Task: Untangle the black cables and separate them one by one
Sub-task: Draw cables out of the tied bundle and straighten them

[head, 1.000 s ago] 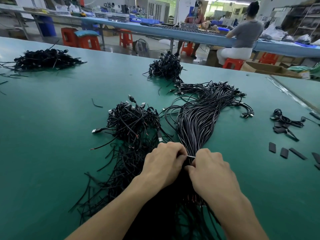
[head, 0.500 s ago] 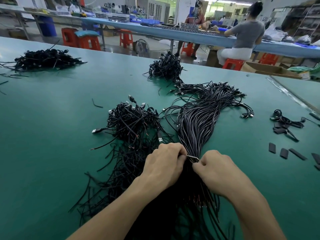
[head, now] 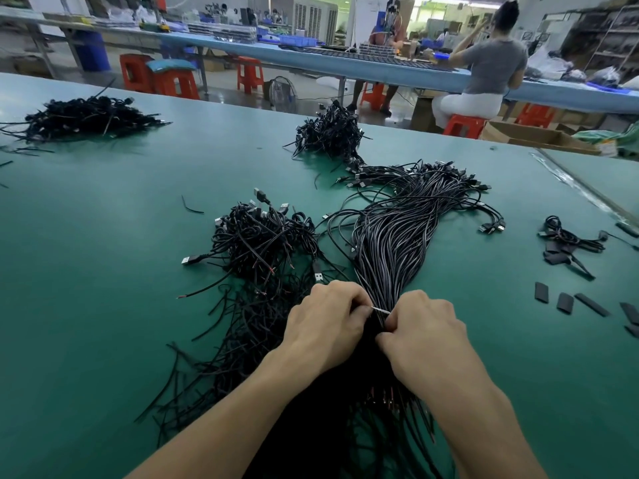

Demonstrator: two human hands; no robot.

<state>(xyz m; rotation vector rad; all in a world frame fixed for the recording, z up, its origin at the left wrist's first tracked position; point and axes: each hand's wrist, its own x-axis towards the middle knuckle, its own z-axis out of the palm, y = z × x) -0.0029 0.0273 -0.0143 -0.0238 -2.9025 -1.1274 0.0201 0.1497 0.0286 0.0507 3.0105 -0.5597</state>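
A green table (head: 103,271) fills a workshop, with red stools (head: 173,83) and a long bench (head: 345,65) beyond. Near its middle the cables (head: 390,243) lie as a thick black bundle, fanning out at the far end. The left hand (head: 325,326) and right hand (head: 425,330), close together, pinch a pale tie (head: 380,310) at its waist.

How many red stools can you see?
6 red stools: two at far left, one beside the fan at, one under the bench at, one beneath the seated person at, one further right. Others may be hidden.
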